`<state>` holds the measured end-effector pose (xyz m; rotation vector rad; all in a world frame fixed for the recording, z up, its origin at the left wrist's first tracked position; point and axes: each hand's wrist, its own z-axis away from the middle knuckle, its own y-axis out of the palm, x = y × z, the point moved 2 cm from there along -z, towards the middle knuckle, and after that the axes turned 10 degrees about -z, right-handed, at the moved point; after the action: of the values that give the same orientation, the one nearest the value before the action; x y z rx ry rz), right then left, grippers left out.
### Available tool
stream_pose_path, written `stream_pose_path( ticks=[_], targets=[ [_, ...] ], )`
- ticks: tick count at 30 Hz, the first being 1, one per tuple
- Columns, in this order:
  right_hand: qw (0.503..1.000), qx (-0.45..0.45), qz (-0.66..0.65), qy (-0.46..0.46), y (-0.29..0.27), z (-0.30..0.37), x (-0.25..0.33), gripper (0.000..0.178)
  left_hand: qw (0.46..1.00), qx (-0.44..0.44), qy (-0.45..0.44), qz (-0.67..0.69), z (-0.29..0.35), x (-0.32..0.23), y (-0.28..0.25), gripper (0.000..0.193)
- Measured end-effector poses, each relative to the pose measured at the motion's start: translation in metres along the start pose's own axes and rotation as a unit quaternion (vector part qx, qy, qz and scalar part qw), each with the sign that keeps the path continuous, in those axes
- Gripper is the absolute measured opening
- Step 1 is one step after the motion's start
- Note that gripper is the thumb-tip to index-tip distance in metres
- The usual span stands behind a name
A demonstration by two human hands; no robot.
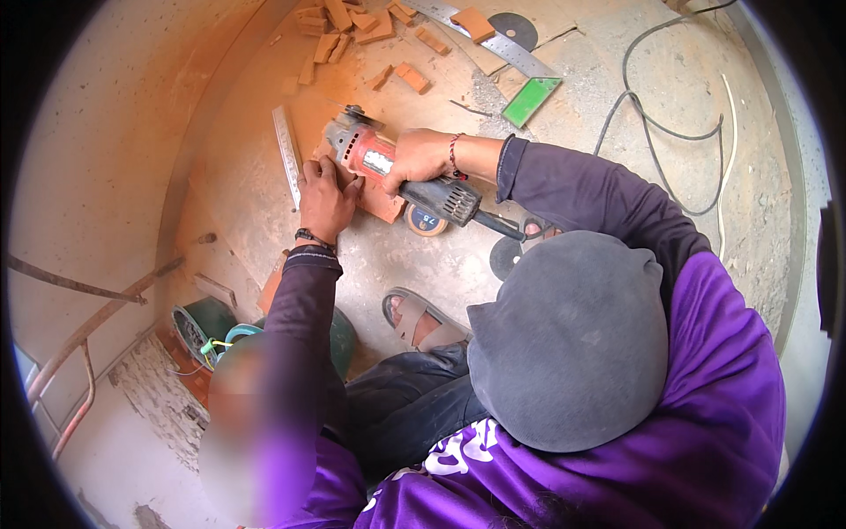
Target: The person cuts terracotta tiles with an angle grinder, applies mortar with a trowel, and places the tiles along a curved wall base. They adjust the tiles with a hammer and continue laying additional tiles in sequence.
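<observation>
Orange dust coats the floor [257,196] around the work, and a pale wall [110,145] curves along the left side. Broken tile pieces [375,26] and a green-handled steel square [531,101] bound the space beyond the hands; a dark cable [629,91] loops at the upper right, while a white ruler [286,154] lies just left of the left hand [326,201]. Between cable and hands stretches grey, dusty floor. The right forearm reaches in from the right, elbow bent, and the right hand [418,160] is wrapped firmly around the body of a red and black angle grinder [359,150]. The left hand is palm down, fingers partly spread and gripping nothing, resting on an orange tile [381,201]. That tile lies beneath both the left fingers and the grinder; whether the blade touches it, I cannot tell.
</observation>
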<state>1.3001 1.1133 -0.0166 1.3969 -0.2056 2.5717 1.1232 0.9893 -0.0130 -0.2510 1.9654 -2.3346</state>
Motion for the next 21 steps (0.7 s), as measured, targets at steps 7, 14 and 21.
stream_pose_path(
  ticks=[7, 14, 21],
  targets=[
    [1.0, 0.004, -0.029, 0.001, 0.001, -0.001, -0.009, 0.046, 1.0, -0.008, 0.005, 0.0, -0.002, -0.002, 0.001, 0.064],
    [1.0, -0.012, 0.008, -0.008, -0.002, 0.017, -0.011, 0.05, 1.0, -0.005, -0.004, 0.009, -0.001, 0.0, 0.001, 0.066],
    [0.994, -0.059, -0.082, -0.03, -0.021, 0.035, -0.022, 0.046, 0.994, -0.09, -0.053, -0.018, 0.01, -0.015, -0.008, 0.071]
  ],
)
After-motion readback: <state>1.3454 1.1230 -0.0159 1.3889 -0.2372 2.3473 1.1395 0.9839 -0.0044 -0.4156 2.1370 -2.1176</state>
